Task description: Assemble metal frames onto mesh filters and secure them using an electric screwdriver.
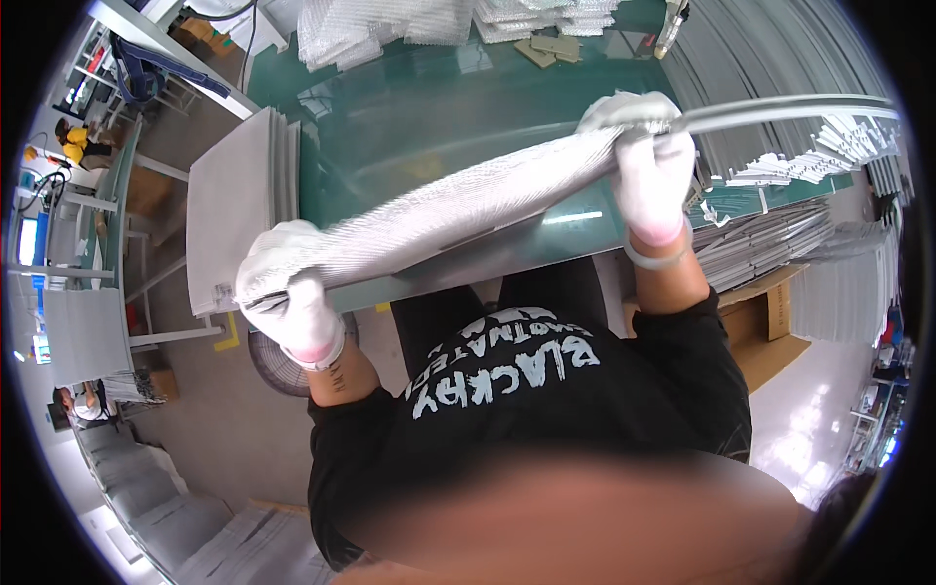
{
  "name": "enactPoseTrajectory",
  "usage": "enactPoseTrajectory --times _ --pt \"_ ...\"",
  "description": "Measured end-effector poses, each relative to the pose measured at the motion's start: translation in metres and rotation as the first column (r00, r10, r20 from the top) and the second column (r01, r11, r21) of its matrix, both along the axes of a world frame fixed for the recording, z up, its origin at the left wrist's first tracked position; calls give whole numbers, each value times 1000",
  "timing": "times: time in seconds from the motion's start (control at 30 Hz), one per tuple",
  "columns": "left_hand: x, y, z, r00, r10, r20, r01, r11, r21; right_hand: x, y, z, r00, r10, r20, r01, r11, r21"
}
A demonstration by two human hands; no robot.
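Observation:
Both my hands wear white gloves. They grip a long white panel (458, 214) with fine ribs, held tilted above the near edge of the green worktable (390, 117). My left hand (292, 292) is closed on its lower left end, thumb on the near side. At the higher right end, my right hand (648, 175) is wrapped round the panel. A thin grey strip (790, 112) runs rightward from beside my right hand; whether it joins the panel I cannot tell.
Flat white boards (234, 210) stand at the table's left edge. Bubble wrap (370, 29) and small tan pieces (551, 49) lie at the back. Stacked grey-white strips (780, 58) fill the right side, with a cardboard box (765, 341) below. A round fan-like grille (278, 366) is near the floor.

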State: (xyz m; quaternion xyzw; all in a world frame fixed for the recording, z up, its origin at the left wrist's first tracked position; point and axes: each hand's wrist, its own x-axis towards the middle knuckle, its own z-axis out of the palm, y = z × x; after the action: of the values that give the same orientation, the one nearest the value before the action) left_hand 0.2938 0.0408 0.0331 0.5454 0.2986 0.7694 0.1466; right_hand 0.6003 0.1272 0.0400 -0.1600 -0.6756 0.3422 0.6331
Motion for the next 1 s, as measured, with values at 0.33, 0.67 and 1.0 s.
enactPoseTrajectory --times 0.33,0.67,1.0 --pt "-22 8 -11 394 -750 -531 775 582 -246 16 -47 -19 973 198 -120 -188 978 95" --pt "-45 4 -120 339 -690 -639 94 701 -707 39 -82 -16 958 249 139 -258 965 47" --pt "-21 -9 -4 645 -673 -361 698 712 -80 18 -41 -29 997 49 -65 -48 999 8"
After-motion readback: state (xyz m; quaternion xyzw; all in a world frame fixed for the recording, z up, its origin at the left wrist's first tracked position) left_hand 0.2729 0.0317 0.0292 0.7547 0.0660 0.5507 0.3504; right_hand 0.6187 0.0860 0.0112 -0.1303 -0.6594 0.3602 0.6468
